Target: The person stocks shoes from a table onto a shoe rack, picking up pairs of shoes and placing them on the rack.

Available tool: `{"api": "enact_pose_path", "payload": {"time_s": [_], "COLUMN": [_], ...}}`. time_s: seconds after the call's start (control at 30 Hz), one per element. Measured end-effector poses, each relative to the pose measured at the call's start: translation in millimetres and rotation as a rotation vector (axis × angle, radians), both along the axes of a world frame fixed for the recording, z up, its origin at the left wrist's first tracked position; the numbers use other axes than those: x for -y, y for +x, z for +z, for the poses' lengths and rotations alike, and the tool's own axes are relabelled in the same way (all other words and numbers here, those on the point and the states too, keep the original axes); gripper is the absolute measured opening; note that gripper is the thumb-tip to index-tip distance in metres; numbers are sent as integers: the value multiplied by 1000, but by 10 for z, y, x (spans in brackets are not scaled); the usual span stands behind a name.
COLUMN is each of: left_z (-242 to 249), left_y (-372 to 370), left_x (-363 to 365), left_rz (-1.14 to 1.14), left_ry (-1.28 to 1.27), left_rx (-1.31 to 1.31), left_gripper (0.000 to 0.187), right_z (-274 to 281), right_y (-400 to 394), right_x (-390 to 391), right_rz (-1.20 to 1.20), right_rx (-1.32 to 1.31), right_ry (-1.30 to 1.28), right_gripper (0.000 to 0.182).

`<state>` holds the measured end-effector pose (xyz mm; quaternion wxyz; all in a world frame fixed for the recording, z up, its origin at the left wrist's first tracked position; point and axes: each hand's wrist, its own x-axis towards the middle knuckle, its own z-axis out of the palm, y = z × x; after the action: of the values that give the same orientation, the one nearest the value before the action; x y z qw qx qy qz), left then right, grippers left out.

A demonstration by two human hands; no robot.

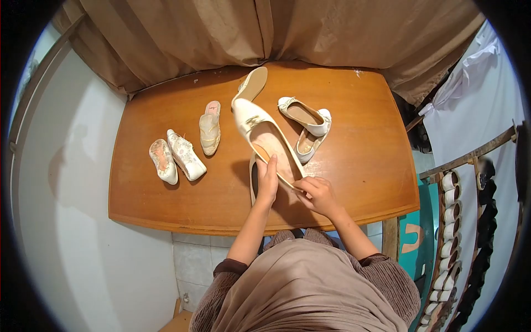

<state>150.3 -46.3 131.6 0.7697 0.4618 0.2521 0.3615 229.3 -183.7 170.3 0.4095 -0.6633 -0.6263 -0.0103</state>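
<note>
A cream flat shoe (242, 115) with a metallic-looking ornament on its toe is held above the table, its opening facing me and its toe pointing away. My left hand (267, 181) grips its side, with the thumb at the inner edge. At the heel end, my right hand (316, 195) pinches the rim with closed fingers. Partly hidden behind my left hand, another shoe (253, 185) rests on the table. Beyond the held shoe's toe lies a shoe (254, 84) with its tan sole showing.
The wooden table (365, 160) also carries a white pair with bows (304, 116), a beige slip-on (209, 130) and a patterned white pair (185, 157). A brown curtain (177, 39) hangs behind. Racks of shoes (451, 213) stand right; a white wall (72, 166) is left.
</note>
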Motion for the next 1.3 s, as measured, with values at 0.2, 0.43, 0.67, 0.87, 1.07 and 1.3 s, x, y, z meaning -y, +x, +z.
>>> {"api": "enact_pose_path", "payload": {"time_s": [0.2,0.43,0.67,0.87,1.07,1.3], "left_z": [35,85,-114,-72,137,135], "left_y": [-173,-264,-372,-469,-496,-548], "left_x": [310,401,206,118,220,210], "left_rz": [-33,48,-78,-2,0,-54], "left_ry": [161,379,-222,131,803,882], "left_rx": [-210,-462,-10,-284,-767,-633], "left_gripper": [42,40,45,43,25,27], "right_z": [170,-19,-301,60,530,367], "right_y": [-1,-47,191,83,112,575], "right_x": [-76,-197,-188,-194,-293,-408], "right_rz": [-334,-368,-354,-265,-400,-553], "right_rx": [-413,-223,-790,-650,154,93], "right_ry": [-22,-61,-164,-89,186,-32], "right_gripper": [50,34,16,38,44,31]}}
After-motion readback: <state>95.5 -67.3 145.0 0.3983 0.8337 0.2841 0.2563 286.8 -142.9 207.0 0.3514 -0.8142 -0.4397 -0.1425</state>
